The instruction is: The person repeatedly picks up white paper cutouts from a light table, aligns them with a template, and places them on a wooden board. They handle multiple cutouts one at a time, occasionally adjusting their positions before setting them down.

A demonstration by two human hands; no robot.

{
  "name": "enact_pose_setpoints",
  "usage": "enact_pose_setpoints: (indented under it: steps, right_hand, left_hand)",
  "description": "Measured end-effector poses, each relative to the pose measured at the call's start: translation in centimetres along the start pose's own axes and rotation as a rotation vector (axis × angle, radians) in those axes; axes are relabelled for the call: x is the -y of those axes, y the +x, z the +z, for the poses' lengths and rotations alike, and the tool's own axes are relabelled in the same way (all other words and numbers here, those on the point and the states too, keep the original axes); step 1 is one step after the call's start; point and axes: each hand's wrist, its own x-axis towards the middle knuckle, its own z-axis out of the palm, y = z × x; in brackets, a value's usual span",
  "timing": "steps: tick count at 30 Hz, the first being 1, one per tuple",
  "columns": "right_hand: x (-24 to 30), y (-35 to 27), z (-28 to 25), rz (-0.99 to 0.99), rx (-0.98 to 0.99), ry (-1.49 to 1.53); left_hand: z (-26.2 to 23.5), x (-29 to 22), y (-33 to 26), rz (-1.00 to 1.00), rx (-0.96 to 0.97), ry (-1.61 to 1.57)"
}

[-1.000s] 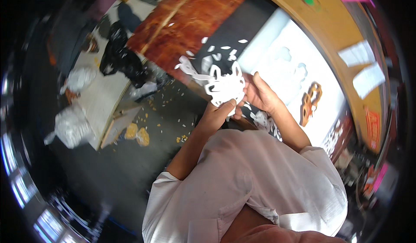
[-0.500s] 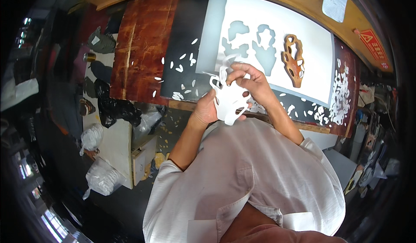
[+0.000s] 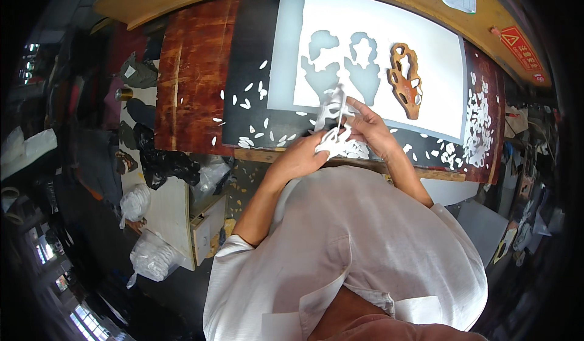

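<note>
The left hand [image 3: 298, 156] grasps a white cut-out [image 3: 329, 141], thin and full of holes, with its thumb on top. The right hand [image 3: 375, 133] has its fingers against the far side; blur there means I cannot tell whether they pinch it. The cut-out sits between the 2 hands, over the near edge of the tabletop [image 3: 201, 67]. Its narrow strips could tear or crease if the fingers pull unevenly, and a loosened piece could get lost among the white scraps [image 3: 353, 150] just below the fingers. Beyond the fingers lies a white sheet [image 3: 438, 43] with 2 groups of openings [image 3: 364, 82]. A brown template [image 3: 405, 85] rests on it, beyond the right fingers; farther right is a scrap heap [image 3: 479, 128], clear of both hands.
</note>
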Motion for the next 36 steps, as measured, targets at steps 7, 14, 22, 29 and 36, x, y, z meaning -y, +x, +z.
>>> enact_pose_setpoints:
  steps: [7, 14, 22, 29, 36]
  right_hand:
    - [-1.1, -0.8, 1.3, -0.031, -0.001, 0.075]
    - [0.0, -0.4, 0.1, -0.133, -0.144, 0.208]
    - [-1.1, -0.2, 0.6, 0.074, 0.019, 0.187]
    - [-2.5, -0.2, 1.2, -0.042, -0.039, 0.303]
    - [-1.4, -1.1, 0.3, -0.027, -0.093, -0.219]
  left_hand:
    - [3.3, 0.2, 0.0, 0.101, -0.075, 0.331]
    - [-1.1, -2.5, -2.6, 0.019, -0.163, -0.223]
    - [-1.7, -0.6, -3.7, -0.136, -0.039, -0.896]
    - [0.1, 1.1, -3.5, -0.110, -0.119, -1.168]
    - [0.4, 0.2, -4.7, -0.028, 0.009, -0.787]
